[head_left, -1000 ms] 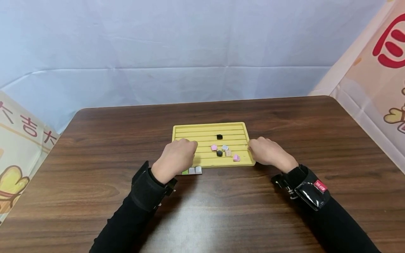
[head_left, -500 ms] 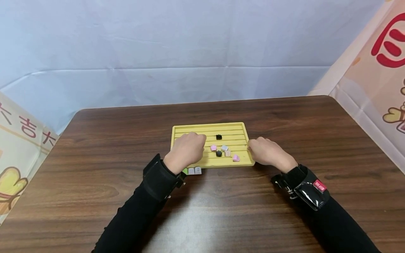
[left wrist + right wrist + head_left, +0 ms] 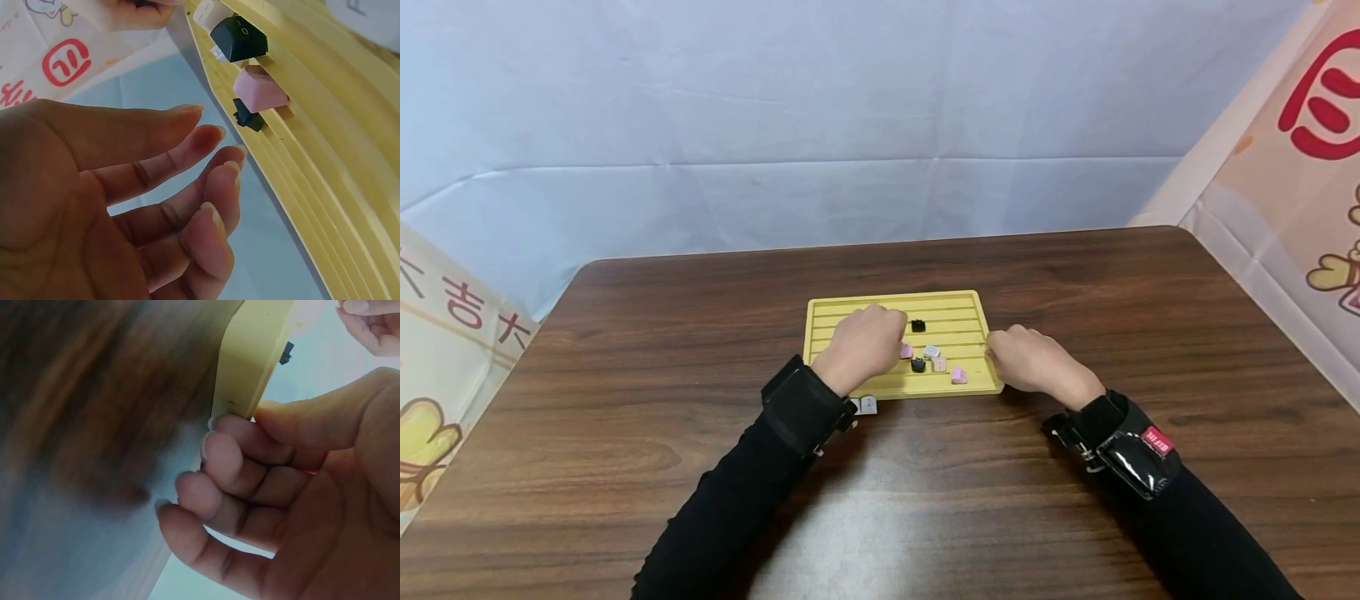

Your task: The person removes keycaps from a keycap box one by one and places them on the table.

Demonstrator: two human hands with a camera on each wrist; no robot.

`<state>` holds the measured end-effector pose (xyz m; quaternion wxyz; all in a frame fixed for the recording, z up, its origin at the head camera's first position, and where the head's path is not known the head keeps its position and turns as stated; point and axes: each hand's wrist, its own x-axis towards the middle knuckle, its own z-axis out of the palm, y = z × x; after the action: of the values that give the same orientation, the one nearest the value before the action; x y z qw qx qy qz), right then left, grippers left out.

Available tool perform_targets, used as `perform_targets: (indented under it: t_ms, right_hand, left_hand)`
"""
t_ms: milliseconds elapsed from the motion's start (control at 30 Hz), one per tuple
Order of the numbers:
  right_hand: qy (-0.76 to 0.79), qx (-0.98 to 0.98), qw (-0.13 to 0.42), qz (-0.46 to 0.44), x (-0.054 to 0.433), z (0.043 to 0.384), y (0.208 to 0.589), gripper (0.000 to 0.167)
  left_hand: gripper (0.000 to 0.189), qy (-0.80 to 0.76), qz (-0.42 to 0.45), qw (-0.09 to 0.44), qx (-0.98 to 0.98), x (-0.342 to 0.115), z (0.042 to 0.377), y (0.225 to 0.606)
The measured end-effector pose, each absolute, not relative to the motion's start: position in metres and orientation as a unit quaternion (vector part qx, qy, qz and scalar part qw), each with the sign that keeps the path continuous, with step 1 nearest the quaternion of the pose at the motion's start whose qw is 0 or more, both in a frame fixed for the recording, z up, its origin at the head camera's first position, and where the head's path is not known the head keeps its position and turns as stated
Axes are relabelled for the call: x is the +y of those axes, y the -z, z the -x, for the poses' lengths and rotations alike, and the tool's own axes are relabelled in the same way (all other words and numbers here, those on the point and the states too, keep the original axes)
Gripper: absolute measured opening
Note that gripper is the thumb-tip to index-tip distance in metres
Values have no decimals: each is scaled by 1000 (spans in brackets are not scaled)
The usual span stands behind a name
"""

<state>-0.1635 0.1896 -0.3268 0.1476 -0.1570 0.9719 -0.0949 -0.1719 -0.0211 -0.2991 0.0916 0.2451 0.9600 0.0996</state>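
My left hand (image 3: 861, 348) hovers over the yellow ridged tray (image 3: 842, 307) with nothing between its fingers. In the left wrist view its thumb and fingers are loosely bent and apart from a pink keycap (image 3: 259, 89) and a dark keycap (image 3: 240, 39). On the tray also lie a second black keycap (image 3: 918, 326), a white keycap (image 3: 931, 352), a beige keycap (image 3: 938, 365) and another pink keycap (image 3: 958, 376). At the tray's right edge my right hand (image 3: 1036, 358) pinches the rim between thumb and fingers, as the right wrist view shows.
Light keycaps (image 3: 868, 405) stand on the brown wooden table (image 3: 970, 492) at the tray's front edge, partly hidden by my left wrist. A pale blue cloth (image 3: 775, 200) hangs behind the table. Printed cloths (image 3: 1300, 208) hang at both sides.
My left hand has moved right and slightly away from me over the tray, toward the keycaps. It now covers the green keycap in front. The right hand stays at the rim.
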Motion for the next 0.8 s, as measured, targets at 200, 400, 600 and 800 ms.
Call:
perform_targets:
  t_ms: [200, 400, 600, 800]
  right_hand:
    - [95, 972, 149, 157, 190, 164, 327, 18]
    - [94, 972, 149, 157, 190, 164, 327, 17]
    - [93, 971, 151, 159, 190, 164, 327, 16]
    - [94, 971, 154, 155, 189, 164, 326, 15]
  left_hand:
    - [35, -92, -253, 87, 959, -18, 177, 305]
    - [28, -79, -266, 81, 957, -13, 180, 309]
    - [10, -74, -278, 86, 954, -8, 180, 310]
    - [22, -82, -286, 89, 951, -7, 180, 312]
